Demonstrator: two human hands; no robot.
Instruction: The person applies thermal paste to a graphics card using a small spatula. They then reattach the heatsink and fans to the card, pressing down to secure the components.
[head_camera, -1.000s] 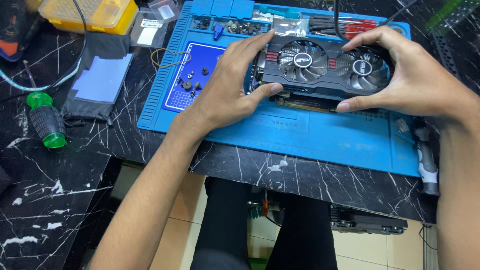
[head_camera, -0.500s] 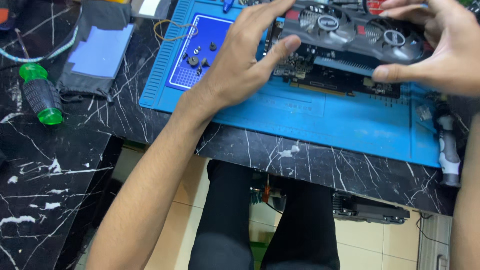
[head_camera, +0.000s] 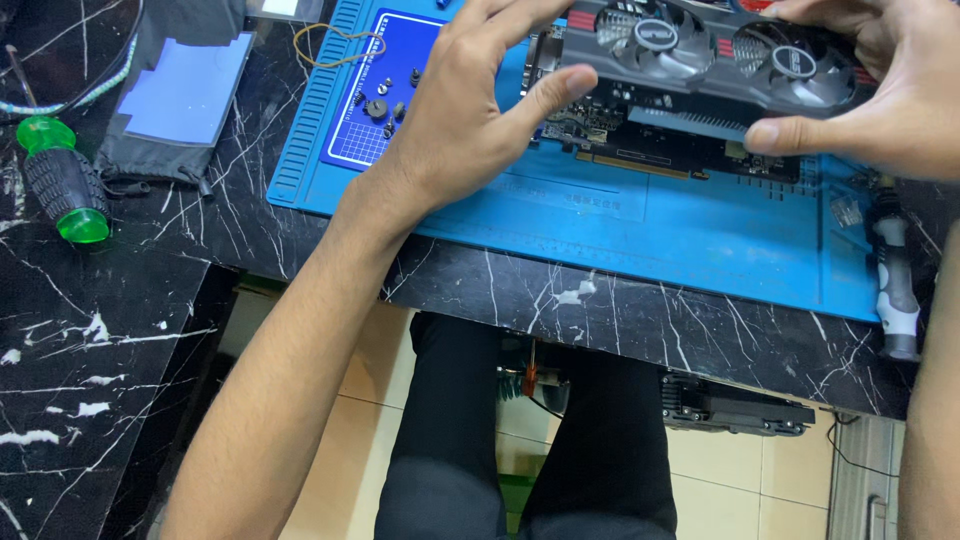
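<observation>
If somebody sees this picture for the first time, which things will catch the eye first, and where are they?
First comes the black graphics card with two fans, held at the top between the left hand and the right hand, above the bright blue work mat. Next, the green-tipped screwdriver handle lies at the left on the black marble table. Small screws sit on the mat's dark blue grid square.

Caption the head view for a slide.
Both hands, left hand and right hand, hold a dual-fan graphics card above a blue repair mat.
</observation>
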